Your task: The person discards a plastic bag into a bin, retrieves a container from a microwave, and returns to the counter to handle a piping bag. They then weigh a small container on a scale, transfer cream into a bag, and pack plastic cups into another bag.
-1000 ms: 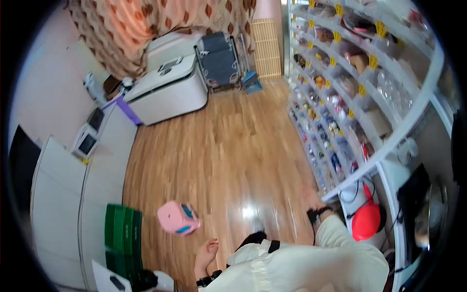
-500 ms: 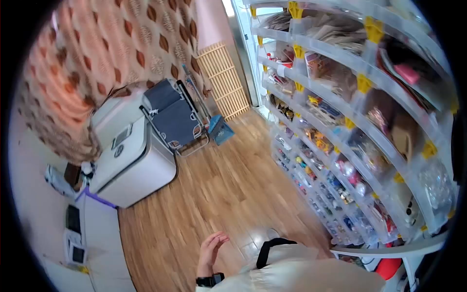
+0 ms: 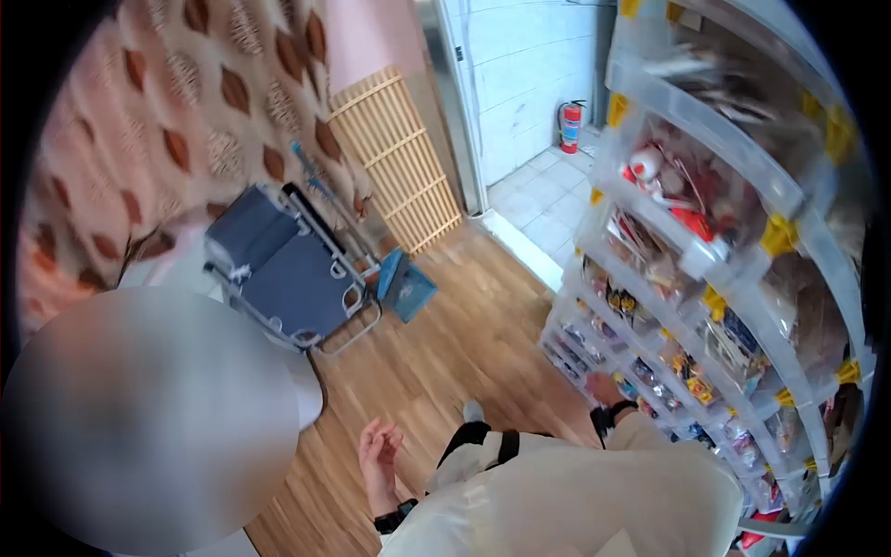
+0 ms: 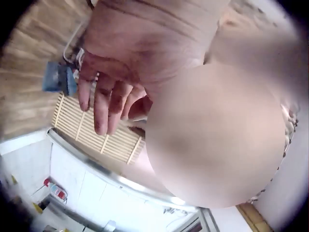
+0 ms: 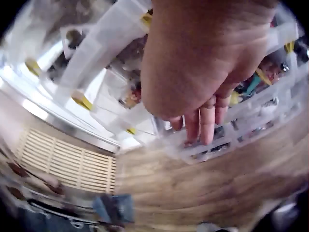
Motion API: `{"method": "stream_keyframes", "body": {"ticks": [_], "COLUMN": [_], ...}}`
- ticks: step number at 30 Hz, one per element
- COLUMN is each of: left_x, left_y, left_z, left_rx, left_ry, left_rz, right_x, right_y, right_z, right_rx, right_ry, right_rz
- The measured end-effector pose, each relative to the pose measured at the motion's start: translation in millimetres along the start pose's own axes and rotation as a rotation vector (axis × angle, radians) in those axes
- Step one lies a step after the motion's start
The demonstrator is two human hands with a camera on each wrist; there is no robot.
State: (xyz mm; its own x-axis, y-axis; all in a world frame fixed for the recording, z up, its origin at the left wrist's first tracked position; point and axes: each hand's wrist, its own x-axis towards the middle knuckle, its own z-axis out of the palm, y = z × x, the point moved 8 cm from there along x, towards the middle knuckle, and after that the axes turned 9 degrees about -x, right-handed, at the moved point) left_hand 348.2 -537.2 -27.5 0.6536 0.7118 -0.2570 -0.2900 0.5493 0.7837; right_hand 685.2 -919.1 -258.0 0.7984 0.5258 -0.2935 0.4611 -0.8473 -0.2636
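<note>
Head view: wood-look floor [image 3: 418,362] runs under L hand [image 3: 379,455], its fingers loosely bent, nothing held. R hand [image 3: 608,388] is just beside stacked clear bins [image 3: 719,121]; in R wrist view its fingers point down, slightly apart, nothing seen in them. Can't tell if fingertips touch a bin. Bins rise to the right of & beyond R fingers, w/ small mixed items inside. Ahead of L fingers: folding cot [image 3: 288,265], blue dustpan [image 3: 408,286], then slatted mat [image 3: 397,158] & leaf-print curtain [image 3: 223,88]. Well beyond R fingers, thru doorway: pale tiles [image 3: 536,200] & red extinguisher [image 3: 570,128].

Round blur hides stuff left of L fingers; in L wrist view another covers area beside palm. Bin contents smeared, mostly can't ID. Upper bins cut off at edge.
</note>
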Motion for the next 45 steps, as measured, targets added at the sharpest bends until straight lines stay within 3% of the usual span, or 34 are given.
{"method": "stream_keyframes", "body": {"ticks": [1, 2, 3, 4, 5, 7, 8, 9, 10, 12, 14, 16, 18, 20, 23, 24, 25, 26, 27, 28, 29, 30, 32, 33, 34, 36, 38, 39, 40, 42, 45], "left_x": [46, 89, 126, 165, 201, 273, 304, 334, 363, 409, 455, 493, 536, 587, 667, 691, 696, 690, 700, 733, 771, 796, 826, 832, 835, 834, 824, 822, 816, 799, 767], "left_y": [11, 22, 37, 43, 41, 37, 32, 23, 15, -1, -22, -32, -32, -39, -76, -84, -86, -73, -65, -79, -117, -147, -170, -185, -197, -223, -256, -281, -306, -352, -425], "left_z": [20, 44, 80, 102, 127, 191, 227, 258, 292, 337, 364, 377, 390, 385, 372, 376, 411, 452, 482, 490, 502, 524, 593, 635, 669, 733, 786, 806, 823, 855, 901], "left_rx": [0.075, 0.155, 0.275, 0.298, 0.297, 0.224, 0.154, 0.163, 0.143, 0.127, 0.246, 0.453, 0.669, 0.727, 0.745, 0.740, 0.749, 0.730, 0.707, 0.720, 0.628, 0.528, 0.617, 0.586, 0.570, 0.600, 0.660, 0.634, 0.646, 0.633, 0.611], "left_ry": [-0.035, -0.069, -0.135, -0.162, -0.280, -0.459, -0.524, -0.555, -0.619, -0.708, -0.697, -0.723, -0.859, -0.804, -0.773, -0.715, -0.755, -0.753, -0.747, -0.771, -0.855, -0.933, -1.008, -1.097, -1.179, -1.286, -1.396, -1.449, -1.473, -1.466, -1.475], "left_rz": [-0.003, -0.010, -0.036, -0.070, -0.130, -0.228, -0.269, -0.281, -0.250, -0.236, -0.240, -0.311, -0.264, -0.283, -0.352, -0.389, -0.390, -0.293, -0.195, -0.190, -0.352, -0.525, -0.544, -0.590, -0.641, -0.701, -0.743, -0.723, -0.739, -0.811, -0.908], "right_x": [-3, -4, -1, -32, -49, -71, -82, -86, -99, -74, -5, 78, 151, 217, 294, 315, 319, 333, 334, 344, 374, 392, 390, 410, 430, 456, 465, 464, 460, 456, 457], "right_y": [-24, 6, 40, 21, -2, 25, -15, 21, 26, -1, -26, -49, -73, -89, -76, -60, -50, -55, -48, -34, -16, -14, -10, -26, -21, -24, -44, -42, -50, -50, -42], "right_z": [-4, 56, 138, 96, 85, 144, 106, 162, 223, 185, 159, 131, 94, 61, 37, 57, 30, -26, -62, -11, 22, 5, -19, -98, -129, -127, -152, -152, -123, -89, -32], "right_rx": [-0.652, -0.250, -0.028, -0.015, -0.082, -0.083, -0.345, -0.238, -0.431, 0.008, 0.211, 0.343, 0.452, 0.546, 0.729, 0.849, 0.918, 0.500, 0.852, 0.982, 0.413, 0.422, 0.920, 1.033, 0.964, 1.253, 1.834, 1.360, 1.502, 1.248, 1.160], "right_ry": [-0.104, -0.245, -0.300, -0.384, -0.395, -0.434, -0.622, -0.462, -0.477, -0.634, -0.583, -0.486, -0.388, -0.280, -0.139, -0.056, -0.008, 0.137, 0.140, -0.256, -0.328, -0.315, -0.387, -0.289, -0.011, 0.211, 0.509, 0.184, 0.370, 0.173, 0.001], "right_rz": [-0.142, -0.165, -0.144, 0.006, -0.175, 0.022, -0.200, 0.122, 0.132, 0.445, 0.559, 0.555, 0.516, 0.495, 0.478, 0.445, 0.568, 0.459, 0.839, 0.999, 0.669, 0.690, 1.115, 1.163, 1.071, 0.985, 1.166, 1.156, 1.245, 1.348, 1.500]}}
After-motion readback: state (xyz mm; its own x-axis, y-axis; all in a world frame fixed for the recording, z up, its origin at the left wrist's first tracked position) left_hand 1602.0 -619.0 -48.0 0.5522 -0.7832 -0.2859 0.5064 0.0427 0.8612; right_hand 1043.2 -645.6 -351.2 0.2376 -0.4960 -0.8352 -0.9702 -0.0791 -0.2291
